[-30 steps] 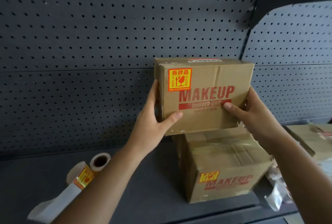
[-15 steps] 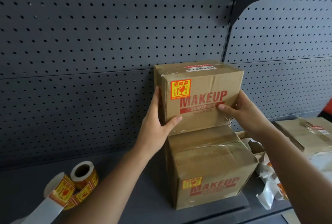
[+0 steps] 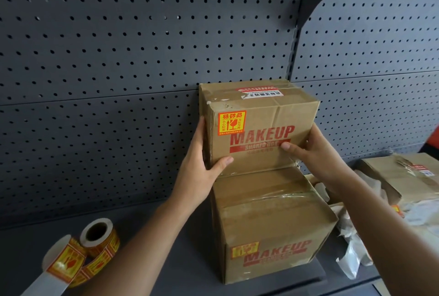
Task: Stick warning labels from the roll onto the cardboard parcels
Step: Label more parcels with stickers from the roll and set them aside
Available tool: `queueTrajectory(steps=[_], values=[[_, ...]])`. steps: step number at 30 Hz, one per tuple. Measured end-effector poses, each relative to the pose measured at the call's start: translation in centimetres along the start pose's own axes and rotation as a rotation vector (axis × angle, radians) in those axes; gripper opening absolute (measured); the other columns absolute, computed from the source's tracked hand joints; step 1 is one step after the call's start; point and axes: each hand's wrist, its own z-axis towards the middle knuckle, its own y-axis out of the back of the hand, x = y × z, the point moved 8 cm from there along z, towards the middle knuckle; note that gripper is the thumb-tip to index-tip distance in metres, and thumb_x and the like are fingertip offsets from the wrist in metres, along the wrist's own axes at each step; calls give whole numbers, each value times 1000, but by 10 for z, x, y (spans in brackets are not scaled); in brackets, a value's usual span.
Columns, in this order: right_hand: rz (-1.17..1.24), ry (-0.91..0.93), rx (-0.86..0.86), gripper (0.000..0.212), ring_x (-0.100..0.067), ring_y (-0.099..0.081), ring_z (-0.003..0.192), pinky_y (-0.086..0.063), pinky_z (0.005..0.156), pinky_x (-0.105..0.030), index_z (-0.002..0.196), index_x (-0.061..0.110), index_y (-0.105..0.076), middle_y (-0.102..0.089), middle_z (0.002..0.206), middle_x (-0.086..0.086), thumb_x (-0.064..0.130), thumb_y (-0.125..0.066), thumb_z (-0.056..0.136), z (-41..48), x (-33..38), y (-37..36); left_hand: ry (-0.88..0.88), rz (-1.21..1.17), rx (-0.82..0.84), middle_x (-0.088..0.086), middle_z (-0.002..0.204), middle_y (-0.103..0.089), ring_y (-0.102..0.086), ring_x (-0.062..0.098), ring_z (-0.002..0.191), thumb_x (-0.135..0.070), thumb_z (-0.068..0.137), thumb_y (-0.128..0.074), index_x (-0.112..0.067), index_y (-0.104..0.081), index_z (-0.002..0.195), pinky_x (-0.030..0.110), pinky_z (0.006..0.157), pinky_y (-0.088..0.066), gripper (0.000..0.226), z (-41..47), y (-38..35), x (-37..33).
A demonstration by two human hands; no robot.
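Observation:
Two cardboard parcels printed MAKEUP are stacked on a dark shelf. The upper parcel (image 3: 259,127) sits on the back of the lower parcel (image 3: 273,227), against the pegboard, and carries an orange warning label (image 3: 231,123) on its front top-left corner. My left hand (image 3: 199,167) grips its left side, thumb on the front. My right hand (image 3: 316,153) grips its right side, thumb across the front. The lower parcel has a warning label (image 3: 244,249) on its front too. The label roll (image 3: 99,236) lies at the lower left with a strip of labels (image 3: 66,265) trailing off it.
A grey pegboard wall (image 3: 118,82) backs the shelf (image 3: 166,260). At the right lie another cardboard parcel (image 3: 403,174) and crumpled plastic bags (image 3: 351,253). The shelf's front edge runs along the bottom right.
Both hands have lowered the upper parcel and pushed it back until it rests on the lower parcel. The view has shifted, bringing the label roll more into sight.

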Motion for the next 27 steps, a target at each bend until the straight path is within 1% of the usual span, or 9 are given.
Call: queueTrajectory(steps=[4,8,11,14,17,20,22,24,27], values=[[-56,-14,-5,57,-7,-62,118,-54,100,-38,133,31,-49,-67,124,14,36,-76,83,-2,-1,1,10,0,11,-18,162,-32,-32,6,149,-43,87,-74,-51,0,156,36,116,-30,102,0,1,-1],[-132,-8,-81,80,-10,-53,131,-46,109,-40,147,32,-38,-57,139,13,50,-73,78,-14,11,10,27,24,29,-19,163,-30,-30,4,148,-57,84,-70,-46,-3,158,30,112,-28,100,-6,9,-4],[-294,-16,-207,92,-12,-43,139,-38,115,-43,154,31,-28,-44,153,9,64,-64,75,-36,26,20,63,113,61,-19,166,-23,-26,7,150,-67,83,-64,-46,-5,157,43,118,-31,98,-17,21,-3],[-462,1,-334,85,-11,-43,139,-42,103,-40,152,30,-30,-43,152,7,68,-55,80,-65,50,23,123,233,115,-16,166,-24,-29,14,151,-75,83,-56,-46,-9,156,55,118,-35,92,-31,41,1],[-574,43,-395,75,-15,-53,125,-44,85,-39,146,31,-36,-45,145,6,68,-48,82,-92,78,12,149,358,155,-18,163,-32,-39,15,146,-77,86,-48,-46,-15,155,54,114,-39,83,-46,67,1],[-679,117,-326,63,-14,-56,99,-42,77,-36,144,32,-42,-49,141,6,61,-49,89,-110,107,-19,174,438,166,-21,159,-38,-43,14,142,-76,88,-44,-47,-22,154,50,111,-41,75,-63,101,2],[-725,160,-227,57,-10,-55,108,-47,80,-36,143,37,-43,-48,143,11,59,-48,91,-116,122,-49,199,462,156,-21,157,-40,-45,14,139,-75,89,-43,-47,-26,153,46,109,-42,72,-74,126,5],[-775,172,-111,54,-12,-54,123,-50,90,-38,142,43,-40,-45,146,16,62,-45,92,-119,132,-85,217,479,129,-21,156,-41,-46,14,138,-75,89,-43,-48,-27,152,46,108,-43,71,-86,153,8],[-800,226,34,52,-10,-56,118,-45,87,-28,142,48,-37,-41,146,21,65,-41,93,-120,148,-139,262,505,62,-19,157,-41,-41,15,143,-73,90,-45,-48,-30,151,46,111,-39,68,-106,197,15]])
